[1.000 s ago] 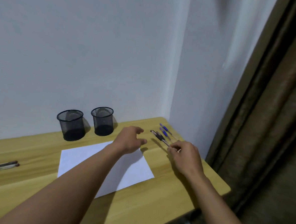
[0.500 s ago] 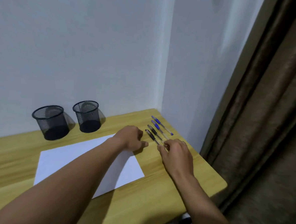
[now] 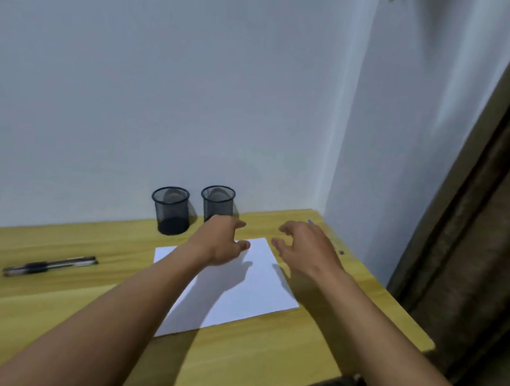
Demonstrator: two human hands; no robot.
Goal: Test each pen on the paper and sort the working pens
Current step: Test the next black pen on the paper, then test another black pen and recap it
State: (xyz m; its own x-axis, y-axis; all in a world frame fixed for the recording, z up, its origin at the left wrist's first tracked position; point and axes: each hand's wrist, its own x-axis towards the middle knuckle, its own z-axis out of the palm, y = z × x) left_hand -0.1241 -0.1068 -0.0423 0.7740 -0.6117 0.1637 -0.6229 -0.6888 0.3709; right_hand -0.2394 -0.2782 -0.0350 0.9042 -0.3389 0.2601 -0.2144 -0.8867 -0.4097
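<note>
A white sheet of paper (image 3: 241, 293) lies on the wooden desk (image 3: 61, 315). My left hand (image 3: 222, 241) hovers over the paper's far edge, fingers apart and holding nothing. To the right of that edge my right hand (image 3: 305, 249) is raised with its fingers spread and curled, also holding nothing. It hides most of the row of pens at the desk's right side; only a blue pen tip (image 3: 311, 222) and a dark cap end (image 3: 341, 252) show. Two black pens (image 3: 50, 265) lie together at the left of the desk.
Two black mesh pen cups stand by the wall, the left cup (image 3: 171, 210) and the right cup (image 3: 217, 202), the latter partly behind my left hand. A brown curtain (image 3: 469, 235) hangs right of the desk. The desk's right edge is close to my right forearm.
The view has swung left, bringing the two black pens into sight. My right hand has lifted off the pen row and opened its fingers; my left hand stays over the paper.
</note>
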